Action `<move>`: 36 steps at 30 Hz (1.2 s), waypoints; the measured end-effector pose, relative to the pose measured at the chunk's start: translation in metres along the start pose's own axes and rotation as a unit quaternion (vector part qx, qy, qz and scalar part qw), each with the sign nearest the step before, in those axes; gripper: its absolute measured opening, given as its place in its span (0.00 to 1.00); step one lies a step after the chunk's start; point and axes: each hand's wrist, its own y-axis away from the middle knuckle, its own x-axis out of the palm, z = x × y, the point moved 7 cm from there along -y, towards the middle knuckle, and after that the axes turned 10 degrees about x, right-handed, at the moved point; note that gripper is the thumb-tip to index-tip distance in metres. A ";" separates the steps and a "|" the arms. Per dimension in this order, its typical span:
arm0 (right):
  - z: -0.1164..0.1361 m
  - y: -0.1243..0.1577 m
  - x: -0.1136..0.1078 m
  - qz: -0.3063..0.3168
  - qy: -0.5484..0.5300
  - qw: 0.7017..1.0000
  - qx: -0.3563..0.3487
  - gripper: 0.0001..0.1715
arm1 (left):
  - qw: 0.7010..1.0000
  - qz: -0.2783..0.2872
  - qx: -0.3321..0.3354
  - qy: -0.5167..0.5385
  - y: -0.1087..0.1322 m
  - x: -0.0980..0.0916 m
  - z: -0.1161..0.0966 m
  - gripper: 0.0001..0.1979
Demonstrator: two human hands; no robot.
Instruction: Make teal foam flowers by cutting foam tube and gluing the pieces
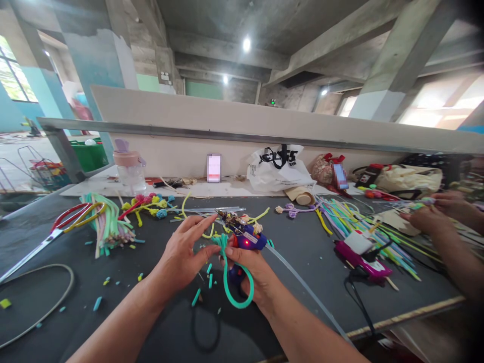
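A turquoise pipe cleaner (242, 305), bent into a loop with a bunched end at the top, hangs between my hands. My right hand (259, 269) is closed around a blue glue gun (257, 243) with a red light lit; its thumb lies against the pipe cleaner's bunched end. A long clear glue stick (302, 285) trails from the gun's back. My left hand (185, 247) has its fingers stretched out and apart, the thumb tip at the bunched end. Around the gun's nozzle lie glue-crusted bits. Cut turquoise pieces (210, 280) are scattered below the hands.
Large scissors (71, 219) lie at left against a bundle of pastel pipe cleaners (108, 227). A pink-lidded bottle (129, 171), a phone (214, 168) and a white bag (280, 169) stand along the back. At right are a magenta glue gun (363, 259) and another person's hands (434, 217).
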 end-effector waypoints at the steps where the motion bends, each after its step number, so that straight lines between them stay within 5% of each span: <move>1: 0.000 0.000 0.000 -0.001 0.000 1.000 -0.001 0.15 | 1.000 0.004 -0.002 0.001 0.000 0.001 0.000 0.26; 10: 0.000 0.001 0.001 -0.007 0.052 0.999 -0.009 0.13 | 0.994 0.011 -0.084 0.069 0.004 0.006 0.010 0.27; 21: -0.002 0.000 0.000 0.007 -0.007 1.000 0.010 0.15 | 0.947 -0.036 -0.196 0.251 0.009 0.010 0.029 0.23; 25: 0.001 -0.001 -0.008 -0.026 -0.073 0.997 -0.013 0.14 | 0.966 -0.046 -0.182 0.178 0.007 0.000 0.035 0.09; 29: 0.003 -0.002 -0.008 -0.007 -0.088 0.996 -0.011 0.13 | 0.989 0.040 -0.118 0.075 0.001 0.006 0.026 0.07; 36: 0.003 -0.003 -0.006 0.004 -0.082 0.997 -0.006 0.12 | 0.953 0.253 -0.165 0.011 0.021 0.044 0.030 0.10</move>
